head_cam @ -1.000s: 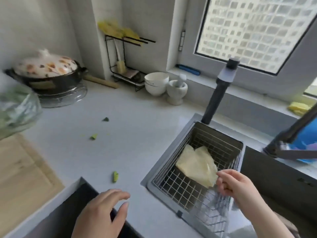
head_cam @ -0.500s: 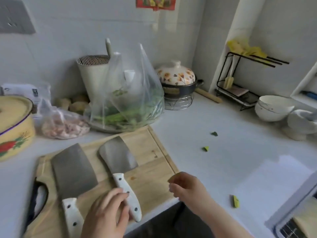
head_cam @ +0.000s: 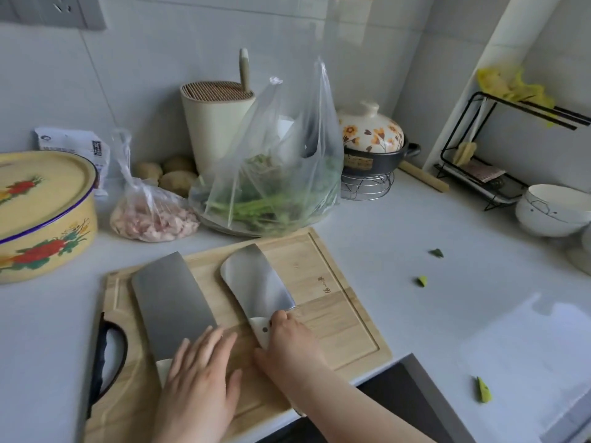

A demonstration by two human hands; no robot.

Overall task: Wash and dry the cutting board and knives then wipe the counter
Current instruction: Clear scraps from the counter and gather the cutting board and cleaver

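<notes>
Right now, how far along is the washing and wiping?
Nothing looks done: the left cleaver and right cleaver lie on the board, and green scraps dot the counter. In hand: the right hand grips the right cleaver's handle; the left hand lies flat over the left cleaver's handle. Left: all washing, drying and wiping.

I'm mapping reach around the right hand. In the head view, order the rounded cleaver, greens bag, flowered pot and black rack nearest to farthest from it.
1. Rounded cleaver: on the board, handle gripped by the right hand.
2. Greens bag: just behind the board.
3. Flowered pot: at the back, right of the bag.
4. Black rack: far right corner.
</notes>
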